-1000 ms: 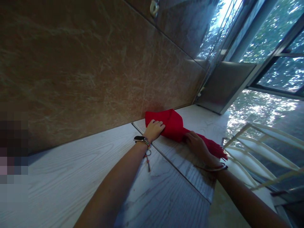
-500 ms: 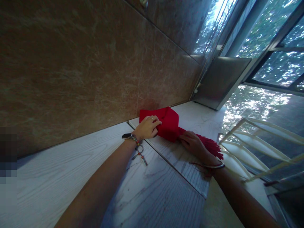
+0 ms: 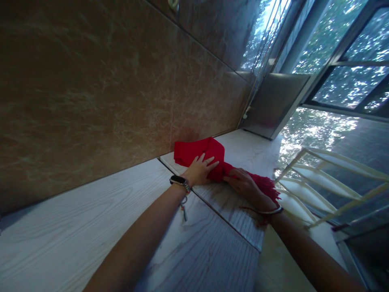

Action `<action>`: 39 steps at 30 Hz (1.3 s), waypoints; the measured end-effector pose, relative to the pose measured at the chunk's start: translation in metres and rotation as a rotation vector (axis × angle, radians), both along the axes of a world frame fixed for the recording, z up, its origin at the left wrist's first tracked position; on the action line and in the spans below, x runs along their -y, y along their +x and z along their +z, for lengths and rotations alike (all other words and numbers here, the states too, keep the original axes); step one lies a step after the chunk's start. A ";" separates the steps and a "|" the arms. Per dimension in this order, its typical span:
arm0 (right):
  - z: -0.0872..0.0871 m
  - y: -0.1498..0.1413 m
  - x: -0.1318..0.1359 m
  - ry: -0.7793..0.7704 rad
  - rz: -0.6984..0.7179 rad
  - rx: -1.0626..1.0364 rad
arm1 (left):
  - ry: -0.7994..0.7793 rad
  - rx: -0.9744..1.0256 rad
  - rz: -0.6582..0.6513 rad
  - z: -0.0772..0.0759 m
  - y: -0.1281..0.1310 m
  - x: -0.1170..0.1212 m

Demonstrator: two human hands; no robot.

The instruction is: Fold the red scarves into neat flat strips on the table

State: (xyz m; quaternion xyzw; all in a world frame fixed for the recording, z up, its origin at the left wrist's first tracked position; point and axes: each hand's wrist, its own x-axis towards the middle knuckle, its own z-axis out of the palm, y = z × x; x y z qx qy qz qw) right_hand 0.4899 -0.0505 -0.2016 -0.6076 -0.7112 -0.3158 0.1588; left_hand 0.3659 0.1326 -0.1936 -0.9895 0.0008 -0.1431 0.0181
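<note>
Plainly enough, the red cloth [image 3: 194, 150] lay on the pale wood-grained tabletop [image 3: 91, 215], just beside the brown marbled wall [image 3: 106, 89]; whether it touched the wall could not be told. Its wide part was folded over on itself, and a narrower tail ran out from it between three and four o'clock, ending in a fringe [image 3: 270, 187].

The left hand [image 3: 201, 169] was open, its fingers spread and pressed on the folded part, pointing roughly toward one o'clock. A ring [image 3: 206, 162] showed on one finger. At eight o'clock from that hand, a dark-faced watch [image 3: 178, 179] sat on the wrist, with a beaded bracelet [image 3: 183, 211] hanging beside it.

The right hand [image 3: 244, 186] was at about four o'clock from the left one, with its fingers partly bent at the spot where the tail met the folded part. It touched the cloth there, but whether it was pinching the fabric could not be told. A thin band [image 3: 272, 211] circled its wrist.

A dark seam [image 3: 219, 213] crossed the tabletop from near the wall down toward five o'clock, passing under the left forearm. From the cloth, a metal panel [image 3: 273, 103] stood upright at about two o'clock, on the far end of the tabletop. Windows [image 3: 343, 85] with foliage behind them lay beyond it in the same direction, and a pale slatted rack [image 3: 331, 182] stood at three o'clock, past the tabletop's edge.
</note>
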 end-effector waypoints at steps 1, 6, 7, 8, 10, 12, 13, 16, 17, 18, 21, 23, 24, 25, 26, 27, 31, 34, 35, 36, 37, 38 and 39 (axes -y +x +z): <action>0.000 0.000 0.000 -0.042 -0.017 -0.001 | -0.026 0.010 0.022 -0.001 0.000 0.000; 0.000 0.002 0.012 -0.175 -0.216 -0.099 | -0.137 0.027 0.043 -0.004 -0.002 -0.006; -0.001 0.005 0.017 -0.212 -0.250 -0.093 | -0.145 0.024 0.039 -0.004 -0.003 -0.007; -0.002 0.009 0.022 -0.256 -0.277 -0.074 | -0.150 0.021 0.040 -0.004 -0.003 -0.007; -0.002 0.019 0.034 -0.338 -0.330 -0.015 | -0.155 0.014 0.048 -0.005 -0.003 -0.007; 0.003 0.031 0.044 -0.390 -0.382 0.043 | -0.156 0.010 0.057 -0.005 -0.004 -0.006; 0.008 0.037 0.048 -0.398 -0.404 0.068 | -0.153 0.010 0.059 -0.005 -0.004 -0.006; 0.030 0.050 0.053 -0.324 -0.417 0.133 | -0.134 0.013 0.061 -0.004 -0.005 -0.004; 0.037 0.053 0.053 -0.273 -0.411 0.150 | -0.131 0.010 0.069 -0.003 -0.005 -0.004; 0.041 0.055 0.053 -0.228 -0.405 0.163 | -0.133 0.004 0.083 -0.003 -0.005 -0.003; 0.035 0.060 0.052 -0.258 -0.382 0.150 | -0.161 -0.027 0.119 -0.003 -0.005 -0.002; 0.017 0.064 0.055 -0.357 -0.386 0.081 | -0.180 -0.041 0.115 -0.004 -0.005 -0.002; 0.008 0.068 0.058 -0.373 -0.404 0.028 | -0.187 -0.046 0.108 -0.004 -0.004 -0.002; -0.001 0.071 0.062 -0.374 -0.414 -0.025 | -0.192 -0.050 0.100 -0.005 -0.004 -0.002; -0.007 0.075 0.066 -0.375 -0.409 -0.077 | -0.196 -0.051 0.096 -0.006 -0.004 -0.003; -0.009 0.078 0.071 -0.379 -0.393 -0.122 | -0.199 -0.051 0.093 -0.007 -0.003 -0.003; 0.015 0.084 0.079 -0.503 -0.310 -0.238 | -0.193 -0.028 0.087 -0.008 -0.002 -0.005; 0.040 0.076 0.059 -0.430 -0.357 -0.257 | -0.194 -0.019 0.074 -0.008 -0.003 -0.005; 0.043 0.071 0.046 -0.339 -0.396 -0.246 | -0.198 -0.021 0.072 -0.008 -0.003 -0.005; 0.042 0.065 0.033 -0.253 -0.439 -0.232 | -0.201 -0.024 0.071 -0.007 -0.004 -0.005; 0.038 0.058 0.019 -0.191 -0.487 -0.218 | -0.203 -0.028 0.071 -0.007 -0.004 -0.005; 0.030 0.052 0.006 -0.169 -0.538 -0.209 | -0.203 -0.032 0.073 -0.007 -0.004 -0.006; 0.020 0.045 -0.004 -0.199 -0.577 -0.203 | -0.202 -0.035 0.075 -0.007 -0.005 -0.006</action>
